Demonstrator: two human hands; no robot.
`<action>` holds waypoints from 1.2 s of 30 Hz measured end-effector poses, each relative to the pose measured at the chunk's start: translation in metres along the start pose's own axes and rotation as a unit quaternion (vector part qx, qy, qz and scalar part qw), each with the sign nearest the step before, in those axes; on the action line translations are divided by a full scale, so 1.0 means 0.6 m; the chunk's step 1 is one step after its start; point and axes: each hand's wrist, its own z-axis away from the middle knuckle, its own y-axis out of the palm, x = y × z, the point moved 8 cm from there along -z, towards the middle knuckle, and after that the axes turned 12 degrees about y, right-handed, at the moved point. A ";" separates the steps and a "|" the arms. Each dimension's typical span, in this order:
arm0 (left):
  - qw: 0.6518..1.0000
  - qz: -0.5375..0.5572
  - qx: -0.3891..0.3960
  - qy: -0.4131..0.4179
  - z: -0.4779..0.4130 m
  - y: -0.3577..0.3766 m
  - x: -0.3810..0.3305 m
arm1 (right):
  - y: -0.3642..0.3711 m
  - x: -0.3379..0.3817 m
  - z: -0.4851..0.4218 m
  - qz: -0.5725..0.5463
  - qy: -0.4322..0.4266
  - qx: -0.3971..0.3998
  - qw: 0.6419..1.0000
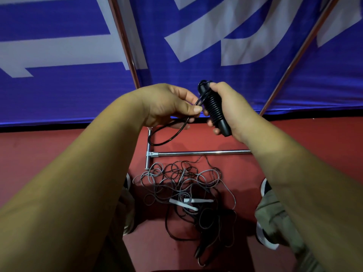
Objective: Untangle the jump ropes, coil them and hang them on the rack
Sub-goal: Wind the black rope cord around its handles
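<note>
My right hand (227, 107) grips a black ribbed jump-rope handle (215, 109) held upright at chest height. My left hand (172, 105) pinches that rope's black cord (169, 139) right beside the handle; the cord loops down below my hands. On the red floor between my feet lies a tangled pile of grey and black ropes (184, 185) with two white handles (191, 203) in it. The chrome rack's base bar (200, 153) runs across the floor behind the pile, and its uprights (125, 42) rise at left and right.
A blue banner with large white shapes (196, 26) hangs behind the rack. My shoes (266, 238) stand on either side of the pile. Red floor (39, 154) stretches to the left and right.
</note>
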 end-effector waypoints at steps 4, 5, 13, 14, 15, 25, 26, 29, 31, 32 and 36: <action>1.000 -0.003 0.022 0.003 0.003 0.015 -0.002 | -0.001 -0.002 0.004 0.006 0.014 -0.008 1.000; 0.999 -0.019 0.028 0.011 0.004 0.018 -0.005 | -0.001 -0.001 0.007 0.006 0.015 -0.010 1.000; 0.971 -0.223 0.040 0.071 0.008 0.007 -0.023 | -0.010 0.010 0.019 0.023 -0.007 -0.034 0.999; 0.964 -0.254 0.048 0.062 0.007 0.001 -0.017 | -0.010 0.011 0.020 0.021 -0.007 -0.031 0.999; 0.956 -0.285 0.056 0.049 0.006 -0.005 -0.010 | -0.009 0.011 0.020 0.011 -0.007 -0.021 1.000; 0.914 -0.403 0.023 0.034 -0.004 -0.026 0.001 | 0.042 0.000 0.043 0.005 0.040 0.194 0.980; 0.914 -0.402 0.015 0.044 -0.005 -0.025 -0.003 | 0.048 -0.003 0.047 0.013 0.048 0.218 0.975; 0.905 -0.418 -0.004 0.080 -0.003 -0.025 -0.016 | 0.057 -0.014 0.055 0.047 0.083 0.276 0.956; 0.905 -0.415 -0.009 0.099 0.002 -0.029 -0.023 | 0.061 -0.024 0.062 0.060 0.118 0.309 0.942; 0.905 -0.412 -0.006 0.110 0.005 -0.028 -0.028 | 0.064 -0.030 0.066 0.063 0.134 0.325 0.934; 0.911 -0.377 0.026 0.167 0.011 -0.012 -0.044 | 0.080 -0.054 0.082 0.082 0.182 0.379 0.904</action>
